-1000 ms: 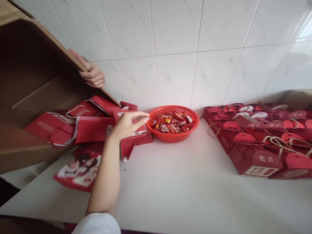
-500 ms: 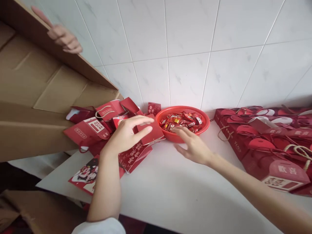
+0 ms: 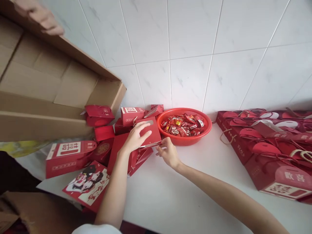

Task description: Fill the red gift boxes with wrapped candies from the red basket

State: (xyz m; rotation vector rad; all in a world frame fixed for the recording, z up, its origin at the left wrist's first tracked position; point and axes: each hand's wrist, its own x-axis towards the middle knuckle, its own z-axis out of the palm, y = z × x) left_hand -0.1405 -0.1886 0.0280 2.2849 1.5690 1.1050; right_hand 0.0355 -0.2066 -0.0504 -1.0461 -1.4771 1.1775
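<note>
Here, left fingers (image 3: 140, 126) — and right fingers (image 3: 166, 143) — flank a red box (image 3: 155, 132).

The right hand (image 3: 169, 154), out of view at first and then over the near rim of the basin (image 3: 185, 140), is now lower, its fingertips at the edge of the red box (image 3: 153, 133) under the left hand (image 3: 135, 138). The carton (image 3: 75, 84) has lifted and drawn back leftward, the co-worker's hand (image 3: 40, 18) going with it. A white-labelled box (image 3: 68, 159) now lies at the worktop's left edge (image 3: 45, 186), and another labelled box (image 3: 133, 117) has appeared by the wall (image 3: 190, 81).
</note>
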